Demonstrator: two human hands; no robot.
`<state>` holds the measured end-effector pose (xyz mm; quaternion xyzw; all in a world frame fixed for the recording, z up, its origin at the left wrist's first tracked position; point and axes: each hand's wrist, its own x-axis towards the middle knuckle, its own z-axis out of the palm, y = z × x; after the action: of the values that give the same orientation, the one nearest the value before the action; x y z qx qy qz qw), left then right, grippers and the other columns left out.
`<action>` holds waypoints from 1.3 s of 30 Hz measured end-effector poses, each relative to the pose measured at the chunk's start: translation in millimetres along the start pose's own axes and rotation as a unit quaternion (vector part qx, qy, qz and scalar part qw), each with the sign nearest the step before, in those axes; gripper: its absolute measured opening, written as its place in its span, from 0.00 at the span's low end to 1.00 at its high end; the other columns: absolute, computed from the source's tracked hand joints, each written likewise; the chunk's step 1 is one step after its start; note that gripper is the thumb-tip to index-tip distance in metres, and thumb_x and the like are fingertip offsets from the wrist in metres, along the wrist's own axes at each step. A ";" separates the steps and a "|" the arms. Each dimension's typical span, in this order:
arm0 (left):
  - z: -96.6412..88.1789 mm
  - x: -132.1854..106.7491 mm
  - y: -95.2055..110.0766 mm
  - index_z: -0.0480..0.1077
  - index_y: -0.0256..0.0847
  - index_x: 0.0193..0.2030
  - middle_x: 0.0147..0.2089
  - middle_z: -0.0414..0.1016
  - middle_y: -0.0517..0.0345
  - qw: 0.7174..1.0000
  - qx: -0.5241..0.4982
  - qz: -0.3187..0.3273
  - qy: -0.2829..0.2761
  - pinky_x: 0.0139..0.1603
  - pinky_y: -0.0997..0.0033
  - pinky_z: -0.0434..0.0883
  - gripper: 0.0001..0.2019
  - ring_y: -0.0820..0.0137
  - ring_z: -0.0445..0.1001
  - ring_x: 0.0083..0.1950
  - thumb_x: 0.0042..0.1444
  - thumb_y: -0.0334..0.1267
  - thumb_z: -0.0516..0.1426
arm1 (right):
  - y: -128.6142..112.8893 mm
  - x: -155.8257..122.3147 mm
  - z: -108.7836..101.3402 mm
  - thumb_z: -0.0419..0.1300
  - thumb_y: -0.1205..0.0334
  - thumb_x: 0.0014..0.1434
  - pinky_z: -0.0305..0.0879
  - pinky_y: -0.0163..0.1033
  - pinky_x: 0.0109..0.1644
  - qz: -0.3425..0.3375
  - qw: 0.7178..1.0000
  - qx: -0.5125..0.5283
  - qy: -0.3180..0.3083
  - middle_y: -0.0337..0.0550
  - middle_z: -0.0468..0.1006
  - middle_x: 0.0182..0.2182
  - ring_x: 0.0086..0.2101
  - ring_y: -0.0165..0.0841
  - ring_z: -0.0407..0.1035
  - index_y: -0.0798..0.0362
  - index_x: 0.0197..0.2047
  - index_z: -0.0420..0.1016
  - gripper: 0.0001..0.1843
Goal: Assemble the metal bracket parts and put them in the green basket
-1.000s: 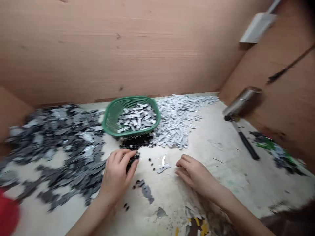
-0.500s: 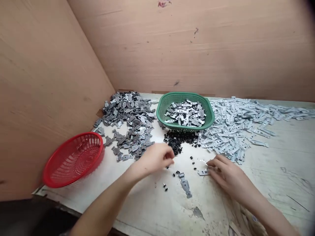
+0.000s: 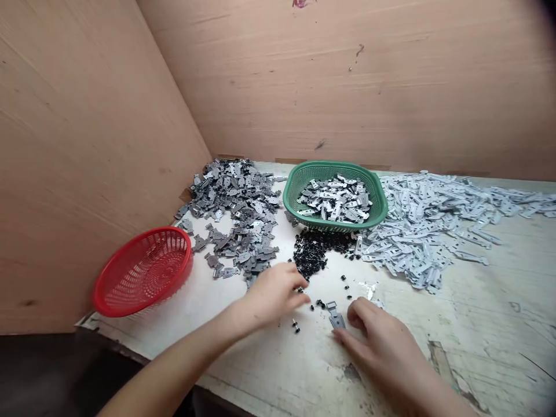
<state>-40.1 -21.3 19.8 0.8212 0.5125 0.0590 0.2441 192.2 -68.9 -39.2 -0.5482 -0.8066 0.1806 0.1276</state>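
My right hand (image 3: 382, 339) is low over the table, with its thumb and curled fingers closed around the near end of a flat grey metal plate (image 3: 333, 311). A sliver of a pale metal strip (image 3: 379, 303) shows just behind its knuckles. My left hand (image 3: 275, 292) hovers beside a heap of small black-headed pins (image 3: 309, 255). Its thumb and forefinger are apart, with nothing visible between them. One loose pin (image 3: 296, 326) lies below that hand, and several black pieces (image 3: 320, 303) are scattered between the hands.
A green basket (image 3: 334, 225) holding metal parts stands at the back. Grey plates (image 3: 243, 214) are piled to its left, pale strips (image 3: 417, 226) to its right. A red basket (image 3: 145, 272) sits at the table's left edge. Wooden panels (image 3: 260, 87) enclose the back and left.
My right hand has moved left and nearer, from the pale strip to the grey plate. My left hand stays near the pins, its thumb and forefinger wider apart. The camera view has shifted slightly.
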 end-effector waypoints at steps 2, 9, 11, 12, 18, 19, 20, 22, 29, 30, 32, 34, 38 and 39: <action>28.2 1.4 15.2 0.73 0.39 0.38 0.38 0.70 0.53 0.999 0.031 0.043 -0.004 0.35 0.69 0.65 0.12 0.63 0.67 0.42 0.52 0.45 0.59 | 13.7 4.0 -10.6 0.54 0.55 0.59 0.59 0.34 0.24 0.016 1.000 0.004 0.022 0.39 0.68 0.26 0.23 0.30 0.65 0.50 0.28 0.61 0.11; 48.3 16.3 33.8 0.68 0.38 0.31 0.37 0.69 0.53 0.994 0.059 0.092 0.023 0.36 0.68 0.64 0.02 0.64 0.64 0.42 0.54 0.32 0.54 | 36.4 17.9 -32.0 0.52 0.64 0.61 0.62 0.37 0.29 -0.027 0.998 -0.028 0.051 0.43 0.70 0.31 0.29 0.34 0.67 0.52 0.34 0.68 0.05; 39.5 20.5 31.8 0.67 0.39 0.32 0.37 0.69 0.55 0.997 0.006 0.077 0.032 0.36 0.69 0.64 0.02 0.65 0.64 0.42 0.54 0.33 0.54 | 30.0 22.2 -28.6 0.54 0.67 0.59 0.63 0.37 0.31 -0.058 0.998 -0.023 0.030 0.43 0.70 0.32 0.31 0.34 0.67 0.52 0.34 0.69 0.03; 36.8 22.5 31.2 0.67 0.39 0.33 0.37 0.69 0.55 0.997 -0.017 0.064 0.032 0.37 0.69 0.64 0.03 0.65 0.65 0.42 0.54 0.34 0.54 | 26.3 24.4 -25.8 0.55 0.67 0.58 0.63 0.37 0.31 -0.071 0.997 -0.026 0.025 0.43 0.70 0.31 0.32 0.35 0.67 0.52 0.33 0.69 0.03; 57.4 29.5 38.7 0.69 0.38 0.33 0.36 0.70 0.53 0.996 -0.018 0.090 -0.002 0.40 0.64 0.64 0.06 0.61 0.65 0.42 0.51 0.39 0.57 | 19.4 33.2 -6.9 0.50 0.70 0.61 0.62 0.38 0.32 -0.110 0.991 -0.034 0.071 0.43 0.69 0.28 0.31 0.34 0.64 0.54 0.29 0.69 0.10; 61.0 29.3 39.8 0.69 0.38 0.32 0.35 0.70 0.53 0.995 -0.025 0.094 0.007 0.40 0.64 0.64 0.04 0.62 0.65 0.42 0.51 0.36 0.57 | 20.7 32.7 -5.9 0.50 0.70 0.61 0.62 0.39 0.32 -0.110 0.990 -0.023 0.083 0.43 0.69 0.28 0.31 0.35 0.64 0.54 0.29 0.68 0.10; 62.6 28.8 40.0 0.68 0.38 0.31 0.34 0.70 0.54 0.995 -0.047 0.089 0.015 0.40 0.65 0.64 0.03 0.63 0.66 0.41 0.51 0.35 0.57 | 22.1 31.5 -6.1 0.50 0.69 0.61 0.62 0.39 0.33 -0.103 0.990 -0.002 0.093 0.44 0.70 0.28 0.31 0.35 0.65 0.54 0.30 0.68 0.10; 59.4 27.7 37.8 0.67 0.39 0.30 0.32 0.70 0.56 0.988 -0.140 0.054 0.015 0.36 0.68 0.64 0.03 0.66 0.66 0.37 0.52 0.35 0.56 | 24.1 27.2 -10.1 0.50 0.68 0.62 0.63 0.39 0.33 -0.062 0.990 0.070 0.109 0.43 0.71 0.29 0.31 0.35 0.66 0.53 0.32 0.68 0.08; 39.8 33.7 25.4 0.63 0.38 0.29 0.26 0.70 0.60 0.818 -0.551 -0.147 -0.075 0.30 0.74 0.66 0.11 0.76 0.67 0.25 0.50 0.42 0.58 | 14.0 10.1 -32.3 0.56 0.62 0.61 0.67 0.37 0.34 0.036 0.942 0.304 0.140 0.42 0.75 0.32 0.32 0.33 0.69 0.50 0.39 0.71 0.04; 41.2 34.8 25.5 0.63 0.37 0.28 0.26 0.70 0.59 0.800 -0.572 -0.161 -0.082 0.30 0.74 0.66 0.11 0.76 0.68 0.25 0.49 0.42 0.59 | 11.2 9.4 -32.5 0.56 0.63 0.60 0.66 0.38 0.35 0.013 0.946 0.287 0.151 0.42 0.74 0.32 0.33 0.34 0.69 0.50 0.39 0.71 0.04; 45.4 35.4 27.0 0.64 0.37 0.28 0.25 0.71 0.59 0.782 -0.592 -0.177 -0.078 0.30 0.74 0.67 0.11 0.76 0.69 0.25 0.48 0.42 0.60 | 5.8 9.5 -29.9 0.56 0.66 0.60 0.65 0.41 0.38 -0.042 0.958 0.221 0.177 0.44 0.72 0.33 0.36 0.36 0.67 0.50 0.38 0.72 0.05; 49.0 34.1 29.6 0.65 0.36 0.27 0.25 0.70 0.60 0.774 -0.602 -0.184 -0.070 0.30 0.74 0.67 0.11 0.76 0.69 0.24 0.46 0.41 0.60 | 1.5 10.7 -24.5 0.56 0.68 0.59 0.63 0.44 0.41 -0.078 0.965 0.155 0.198 0.46 0.70 0.35 0.40 0.38 0.64 0.50 0.37 0.73 0.06; 51.4 29.8 33.9 0.65 0.36 0.26 0.25 0.69 0.62 0.768 -0.601 -0.208 -0.077 0.30 0.74 0.66 0.11 0.76 0.69 0.24 0.45 0.42 0.60 | -2.0 12.1 -13.5 0.56 0.69 0.59 0.61 0.47 0.43 -0.093 0.969 0.101 0.207 0.48 0.68 0.38 0.42 0.40 0.61 0.51 0.36 0.72 0.05; 51.4 29.2 34.2 0.65 0.36 0.26 0.25 0.68 0.62 0.767 -0.600 -0.214 -0.079 0.29 0.75 0.66 0.12 0.76 0.69 0.24 0.45 0.42 0.61 | -2.0 12.0 -12.0 0.56 0.69 0.59 0.61 0.48 0.43 -0.095 0.969 0.096 0.208 0.48 0.68 0.38 0.42 0.40 0.61 0.51 0.36 0.72 0.06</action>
<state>19.1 -25.6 -13.8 0.3787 0.5137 0.2356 0.7329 190.9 -56.5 -27.4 -0.4795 -0.7898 0.1258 0.3611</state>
